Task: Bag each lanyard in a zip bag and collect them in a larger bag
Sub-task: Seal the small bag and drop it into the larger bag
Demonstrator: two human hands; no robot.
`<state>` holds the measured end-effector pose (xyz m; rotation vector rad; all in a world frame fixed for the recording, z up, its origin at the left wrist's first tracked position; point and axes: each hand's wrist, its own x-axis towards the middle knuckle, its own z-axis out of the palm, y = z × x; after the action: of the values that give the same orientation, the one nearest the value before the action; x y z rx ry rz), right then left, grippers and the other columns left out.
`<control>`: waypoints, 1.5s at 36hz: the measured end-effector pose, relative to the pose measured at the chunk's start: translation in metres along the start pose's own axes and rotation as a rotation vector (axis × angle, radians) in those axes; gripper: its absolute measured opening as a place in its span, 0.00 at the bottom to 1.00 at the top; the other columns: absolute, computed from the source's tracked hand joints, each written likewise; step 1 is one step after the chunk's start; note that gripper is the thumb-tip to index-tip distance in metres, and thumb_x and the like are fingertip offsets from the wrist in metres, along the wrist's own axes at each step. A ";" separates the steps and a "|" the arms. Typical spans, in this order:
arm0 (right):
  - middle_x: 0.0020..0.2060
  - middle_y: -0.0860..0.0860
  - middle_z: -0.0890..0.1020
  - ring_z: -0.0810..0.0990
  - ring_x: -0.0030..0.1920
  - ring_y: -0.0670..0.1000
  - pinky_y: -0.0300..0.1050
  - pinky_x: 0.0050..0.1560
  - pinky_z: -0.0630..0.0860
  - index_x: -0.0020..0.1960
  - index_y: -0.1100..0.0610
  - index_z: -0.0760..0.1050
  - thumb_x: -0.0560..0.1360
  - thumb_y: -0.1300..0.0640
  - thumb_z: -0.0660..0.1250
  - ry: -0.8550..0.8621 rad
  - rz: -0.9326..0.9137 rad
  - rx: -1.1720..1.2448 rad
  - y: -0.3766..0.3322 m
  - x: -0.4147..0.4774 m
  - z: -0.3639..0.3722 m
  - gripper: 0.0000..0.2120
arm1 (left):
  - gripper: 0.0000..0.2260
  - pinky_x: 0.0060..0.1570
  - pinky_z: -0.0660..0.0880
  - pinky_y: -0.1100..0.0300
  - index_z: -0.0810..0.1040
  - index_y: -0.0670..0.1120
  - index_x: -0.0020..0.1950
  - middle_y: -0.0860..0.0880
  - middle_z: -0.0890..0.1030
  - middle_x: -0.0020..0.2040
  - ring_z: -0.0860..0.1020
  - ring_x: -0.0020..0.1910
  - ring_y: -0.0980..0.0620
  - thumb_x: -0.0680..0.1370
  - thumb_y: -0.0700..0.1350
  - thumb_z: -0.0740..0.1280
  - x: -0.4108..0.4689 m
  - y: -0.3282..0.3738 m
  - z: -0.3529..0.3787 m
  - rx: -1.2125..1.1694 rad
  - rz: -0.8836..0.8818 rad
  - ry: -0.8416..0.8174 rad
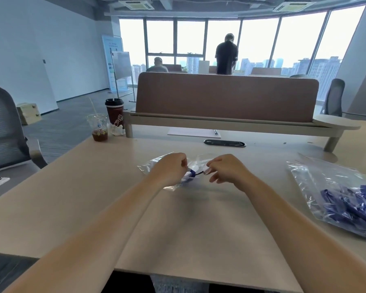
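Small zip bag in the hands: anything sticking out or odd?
Yes. The black cord end of the lanyard seems to poke out of the small zip bag toward the right hand, which pinches it; the left hand grips the bag. Nothing looks spilled or torn.

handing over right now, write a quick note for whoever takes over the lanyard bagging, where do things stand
Left hand: grips the small zip bag, mid-table.
Right hand: pinches the black cord end of the lanyard, which looks only partly inside that bag.
Large bag: lies flat at the right, with a pile of blue lanyards in it; whether each is bagged is hard to tell.
Done: a batch is collected.
Left: probably push this one fully in, zip the bag, then add it to the large bag.
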<state>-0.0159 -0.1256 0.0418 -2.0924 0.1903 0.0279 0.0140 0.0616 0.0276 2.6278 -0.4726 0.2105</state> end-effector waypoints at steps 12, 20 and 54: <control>0.44 0.54 0.86 0.82 0.35 0.50 0.39 0.34 0.78 0.56 0.61 0.80 0.77 0.68 0.59 0.080 -0.124 0.006 0.001 -0.010 -0.008 0.13 | 0.09 0.41 0.71 0.57 0.78 0.46 0.45 0.49 0.81 0.44 0.77 0.43 0.46 0.77 0.52 0.67 -0.021 0.009 -0.020 0.128 0.066 -0.004; 0.61 0.46 0.73 0.79 0.48 0.52 0.48 0.46 0.80 0.69 0.48 0.68 0.74 0.59 0.73 0.277 -0.298 -0.020 -0.002 -0.001 -0.024 0.26 | 0.05 0.46 0.75 0.57 0.79 0.49 0.43 0.53 0.82 0.44 0.79 0.44 0.51 0.78 0.48 0.68 -0.014 0.007 -0.049 -0.086 0.064 0.101; 0.38 0.57 0.83 0.70 0.35 0.49 0.43 0.38 0.69 0.42 0.60 0.81 0.76 0.61 0.71 0.270 -0.514 0.245 -0.065 -0.028 -0.107 0.04 | 0.10 0.51 0.80 0.51 0.81 0.47 0.39 0.46 0.84 0.39 0.81 0.42 0.47 0.79 0.38 0.68 0.008 0.049 -0.119 -0.800 -0.006 0.456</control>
<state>-0.0403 -0.1820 0.1541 -1.8386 -0.1789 -0.5608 -0.0041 0.0740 0.1549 1.7311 -0.3003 0.4887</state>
